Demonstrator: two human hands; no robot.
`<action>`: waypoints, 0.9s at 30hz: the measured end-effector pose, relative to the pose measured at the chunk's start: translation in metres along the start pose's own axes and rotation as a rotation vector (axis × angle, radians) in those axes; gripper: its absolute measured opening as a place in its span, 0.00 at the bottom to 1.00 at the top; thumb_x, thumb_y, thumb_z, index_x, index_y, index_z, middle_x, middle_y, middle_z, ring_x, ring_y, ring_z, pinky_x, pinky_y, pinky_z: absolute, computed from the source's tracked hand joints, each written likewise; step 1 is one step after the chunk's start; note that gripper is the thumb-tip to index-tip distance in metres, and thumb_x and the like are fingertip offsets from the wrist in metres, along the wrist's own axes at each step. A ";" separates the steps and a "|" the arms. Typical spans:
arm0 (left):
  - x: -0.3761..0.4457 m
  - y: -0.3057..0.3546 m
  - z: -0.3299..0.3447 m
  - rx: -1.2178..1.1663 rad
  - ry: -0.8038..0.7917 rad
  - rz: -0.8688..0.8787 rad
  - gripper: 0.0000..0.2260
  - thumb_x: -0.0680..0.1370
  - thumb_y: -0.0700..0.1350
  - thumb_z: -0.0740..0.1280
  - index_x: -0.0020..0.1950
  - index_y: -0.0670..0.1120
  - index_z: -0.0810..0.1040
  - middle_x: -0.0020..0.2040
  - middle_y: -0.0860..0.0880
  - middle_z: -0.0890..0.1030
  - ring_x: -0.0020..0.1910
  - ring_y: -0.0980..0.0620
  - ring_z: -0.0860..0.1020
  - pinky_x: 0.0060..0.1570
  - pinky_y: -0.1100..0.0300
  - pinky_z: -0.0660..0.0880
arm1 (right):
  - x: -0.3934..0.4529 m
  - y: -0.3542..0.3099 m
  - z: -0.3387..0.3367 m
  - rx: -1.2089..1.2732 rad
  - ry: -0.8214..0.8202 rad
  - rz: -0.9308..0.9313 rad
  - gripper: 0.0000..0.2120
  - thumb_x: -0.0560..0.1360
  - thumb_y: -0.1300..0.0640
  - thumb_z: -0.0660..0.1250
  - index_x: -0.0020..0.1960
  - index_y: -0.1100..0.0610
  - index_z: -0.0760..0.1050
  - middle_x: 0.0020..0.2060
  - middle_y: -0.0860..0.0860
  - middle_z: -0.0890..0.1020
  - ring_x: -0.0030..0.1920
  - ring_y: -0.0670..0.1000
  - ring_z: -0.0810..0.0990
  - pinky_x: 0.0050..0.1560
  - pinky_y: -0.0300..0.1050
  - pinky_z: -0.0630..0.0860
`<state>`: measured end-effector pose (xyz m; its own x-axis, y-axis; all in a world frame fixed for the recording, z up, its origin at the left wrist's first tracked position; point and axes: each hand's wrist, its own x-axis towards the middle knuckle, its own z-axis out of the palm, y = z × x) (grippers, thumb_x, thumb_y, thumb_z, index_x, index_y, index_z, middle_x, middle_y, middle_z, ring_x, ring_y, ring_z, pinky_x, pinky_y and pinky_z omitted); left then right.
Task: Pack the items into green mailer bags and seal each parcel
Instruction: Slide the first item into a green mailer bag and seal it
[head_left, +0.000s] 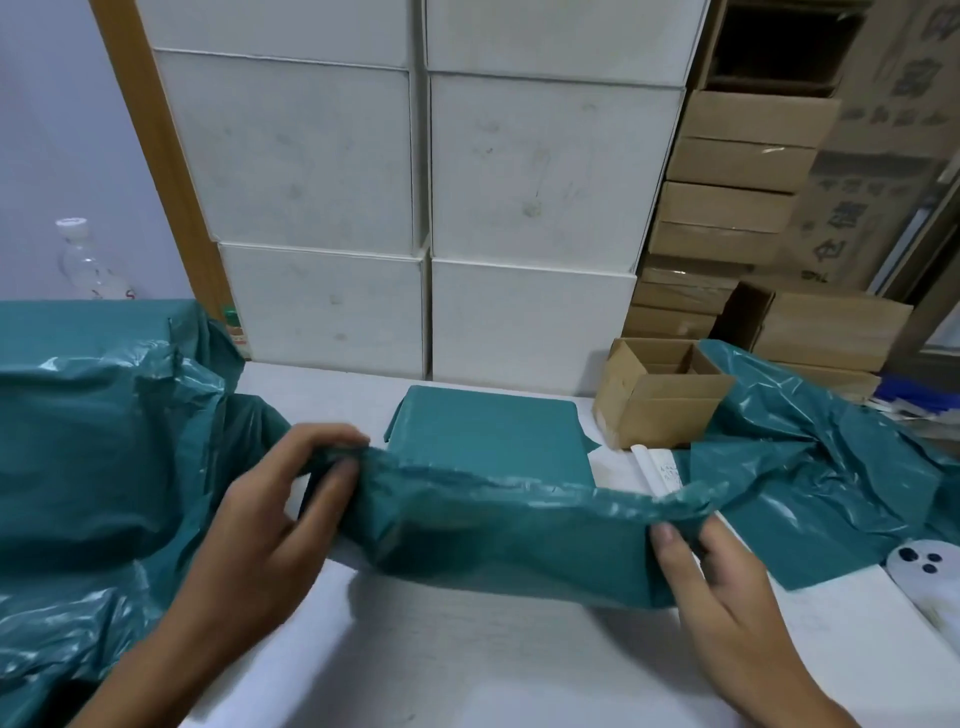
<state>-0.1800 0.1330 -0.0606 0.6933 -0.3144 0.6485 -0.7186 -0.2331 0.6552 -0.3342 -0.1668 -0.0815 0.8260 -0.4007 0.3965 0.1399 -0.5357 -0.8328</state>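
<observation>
Both hands come first for us: our left hand (270, 499) pinches one end of the green mailer bag (498, 535) and our right hand (711, 571) grips the other, the bag lying across the white table (467, 660). Behind it we see a sealed green parcel (488, 431), then a small open cardboard box (660, 395).

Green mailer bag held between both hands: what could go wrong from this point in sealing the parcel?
1. The green mailer bag has a crumpled, wavy open edge; pressed shut like this, the seal may wrinkle or gap.
2. The left hand and right hand pinch only the corners, so the middle sags and the contents could shift.
3. Loose mailer bags lie against the right corner and might catch in the closure.
</observation>
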 end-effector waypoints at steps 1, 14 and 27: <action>0.014 0.000 0.003 -0.026 0.014 -0.030 0.06 0.85 0.44 0.67 0.57 0.55 0.79 0.53 0.60 0.83 0.51 0.61 0.81 0.51 0.73 0.74 | 0.013 -0.003 0.003 0.015 0.048 0.005 0.20 0.80 0.53 0.63 0.46 0.26 0.81 0.40 0.31 0.85 0.43 0.33 0.82 0.42 0.26 0.73; 0.109 -0.074 0.074 -0.064 -0.131 -0.469 0.07 0.88 0.50 0.60 0.55 0.53 0.77 0.51 0.49 0.83 0.50 0.50 0.83 0.47 0.55 0.77 | 0.103 0.022 0.043 0.152 0.064 0.417 0.12 0.88 0.51 0.56 0.56 0.49 0.78 0.52 0.48 0.85 0.54 0.48 0.82 0.47 0.45 0.74; 0.116 -0.097 0.101 -0.015 -0.022 -0.595 0.09 0.88 0.46 0.56 0.59 0.46 0.73 0.51 0.50 0.79 0.52 0.48 0.79 0.52 0.51 0.74 | 0.142 0.045 0.073 0.109 0.137 0.484 0.14 0.83 0.46 0.56 0.50 0.50 0.78 0.48 0.51 0.84 0.52 0.54 0.83 0.58 0.56 0.78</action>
<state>-0.0350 0.0265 -0.0883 0.9752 -0.1528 0.1600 -0.2059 -0.3618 0.9092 -0.1704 -0.1931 -0.0908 0.7321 -0.6812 -0.0032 -0.1785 -0.1873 -0.9659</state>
